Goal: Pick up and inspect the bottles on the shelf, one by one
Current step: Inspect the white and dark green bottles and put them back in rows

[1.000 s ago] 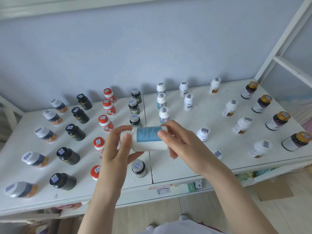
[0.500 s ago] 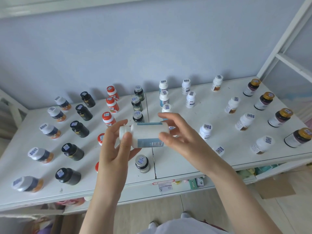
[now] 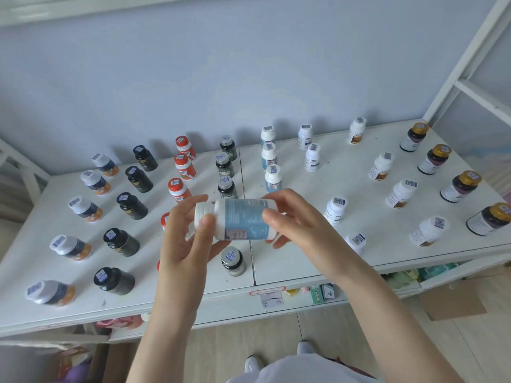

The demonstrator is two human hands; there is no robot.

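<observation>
A white bottle with a blue label [image 3: 241,219] lies sideways in the air above the white shelf [image 3: 287,266], its white cap pointing left. My left hand [image 3: 190,239] grips the cap end, thumb across the cap. My right hand [image 3: 293,219] holds the bottom end with fingers curled round it. Rows of upright bottles stand on the shelf: white ones with blue labels [image 3: 273,178] just behind the held bottle, red-capped ones [image 3: 179,189] and black ones [image 3: 132,205] to the left.
A grey-capped bottle [image 3: 233,261] stands on the shelf right below the hands. Gold-capped dark bottles [image 3: 460,186] line the right edge. A white frame post [image 3: 467,53] rises at the right. Boxes sit on a lower shelf [image 3: 320,294].
The bottle has been rolled between both hands, so a different face of the label shows: the barcode side has turned away. The view shifted slightly.
</observation>
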